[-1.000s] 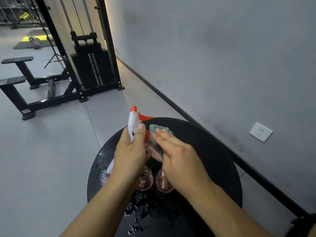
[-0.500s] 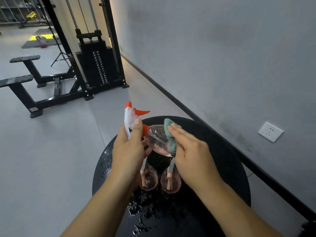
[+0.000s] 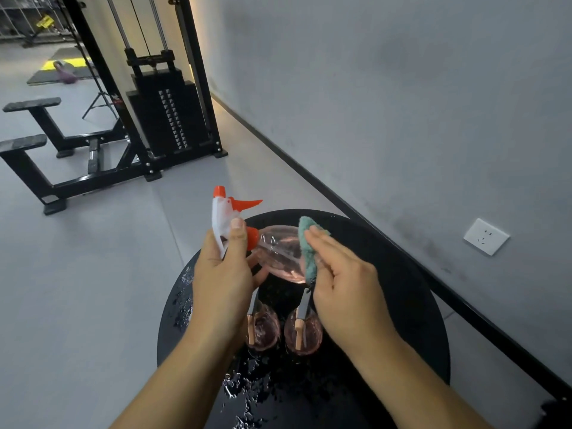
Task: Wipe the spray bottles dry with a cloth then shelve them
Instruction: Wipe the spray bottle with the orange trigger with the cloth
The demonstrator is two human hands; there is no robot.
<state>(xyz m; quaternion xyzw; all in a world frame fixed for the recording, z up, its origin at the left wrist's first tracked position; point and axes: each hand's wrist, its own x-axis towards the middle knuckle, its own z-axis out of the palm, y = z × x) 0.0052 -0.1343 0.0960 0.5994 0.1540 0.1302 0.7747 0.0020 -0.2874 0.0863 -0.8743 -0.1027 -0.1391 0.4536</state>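
Two pink clear plastic spray bottles (image 3: 283,328) stand on the wet round black table (image 3: 402,305); above them, the left hand (image 3: 223,274) grips a third bottle (image 3: 280,252), the right hand (image 3: 340,289) pressing a teal cloth (image 3: 308,252) against it. Wet plastic could slip, toppling those below.

1. The left hand (image 3: 224,275) is raised, its fingers curled closed around the neck of the spray bottle (image 3: 278,253), thumb pointing up.
2. The right hand (image 3: 342,287) is just right of it, palm turned left, its straight fingers pressing the cloth (image 3: 307,249) against the bottle.
3. Both bare forearms reach in from the near edge.
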